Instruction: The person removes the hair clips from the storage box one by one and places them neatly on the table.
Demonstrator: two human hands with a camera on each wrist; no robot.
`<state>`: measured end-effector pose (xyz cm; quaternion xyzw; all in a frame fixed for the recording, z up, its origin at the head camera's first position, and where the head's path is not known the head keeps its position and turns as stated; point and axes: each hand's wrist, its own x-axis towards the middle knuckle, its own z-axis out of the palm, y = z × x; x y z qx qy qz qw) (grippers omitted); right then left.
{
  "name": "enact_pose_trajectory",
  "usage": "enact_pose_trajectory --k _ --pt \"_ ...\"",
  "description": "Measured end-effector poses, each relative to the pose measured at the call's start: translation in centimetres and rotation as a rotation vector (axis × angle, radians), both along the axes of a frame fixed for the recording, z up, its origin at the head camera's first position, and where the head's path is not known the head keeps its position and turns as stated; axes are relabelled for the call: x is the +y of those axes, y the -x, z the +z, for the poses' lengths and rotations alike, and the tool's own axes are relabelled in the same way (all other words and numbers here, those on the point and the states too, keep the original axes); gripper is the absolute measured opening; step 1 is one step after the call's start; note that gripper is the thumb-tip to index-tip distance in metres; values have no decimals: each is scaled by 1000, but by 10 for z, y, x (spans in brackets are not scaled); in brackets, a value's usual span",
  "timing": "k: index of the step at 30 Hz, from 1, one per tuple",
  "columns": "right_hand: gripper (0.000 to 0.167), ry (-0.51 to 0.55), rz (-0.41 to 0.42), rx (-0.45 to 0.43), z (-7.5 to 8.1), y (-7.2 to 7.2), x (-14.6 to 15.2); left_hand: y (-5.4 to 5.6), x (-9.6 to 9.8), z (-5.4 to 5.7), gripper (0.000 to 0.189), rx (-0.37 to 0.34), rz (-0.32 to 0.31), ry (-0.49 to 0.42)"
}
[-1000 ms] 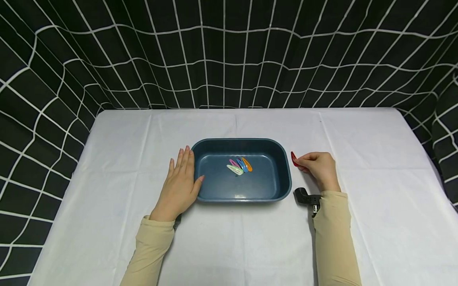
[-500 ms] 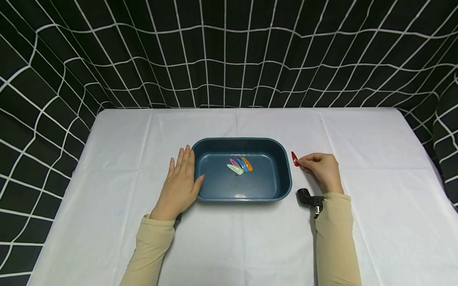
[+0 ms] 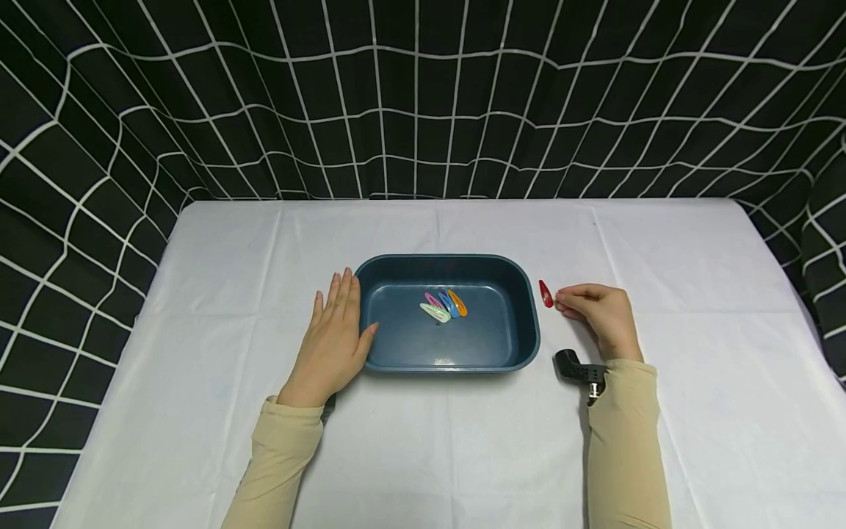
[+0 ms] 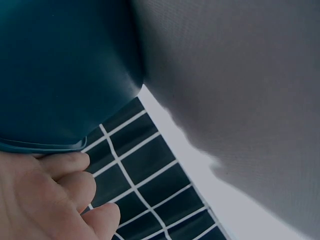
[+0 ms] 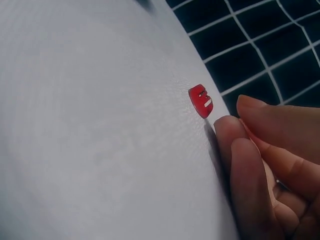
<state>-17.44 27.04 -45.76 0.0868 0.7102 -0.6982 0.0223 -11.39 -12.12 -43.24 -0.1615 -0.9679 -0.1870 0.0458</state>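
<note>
A red snap hair clip [image 3: 546,294] lies on the white cloth just right of the blue-grey basin [image 3: 526,345]. My right hand [image 3: 600,314] is beside it, fingertips a little apart from the clip. In the right wrist view, thumb and loosely bent fingers [image 5: 248,180] come near one another with nothing held, and the red clip [image 5: 201,101] lies beyond them. My left hand [image 3: 333,345] rests along the basin's left rim with its fingers straight. Inside the basin lie a pale green clip [image 3: 435,313], a pink clip [image 3: 433,300], a blue clip [image 3: 448,304] and an orange clip [image 3: 457,303].
A white cloth [image 3: 436,448] covers the table. Black fabric with a white grid [image 3: 423,103] rises behind it and at both sides. A black wrist-camera mount [image 3: 579,367] juts out from my right sleeve.
The fingers of my right hand have let go of the red hair clip and drawn back to the right. The clip now lies on the cloth. My left hand and the basin stay in place.
</note>
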Motion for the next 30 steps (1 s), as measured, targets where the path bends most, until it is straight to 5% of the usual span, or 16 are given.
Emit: enact_pose_trajectory --k 20,30 --pt "8 133 -1 24 5 -4 3 0 -1 0 68 11 -6 5" --pt "8 144 3 64 25 -9 1 1 -1 -1 68 5 0 7"
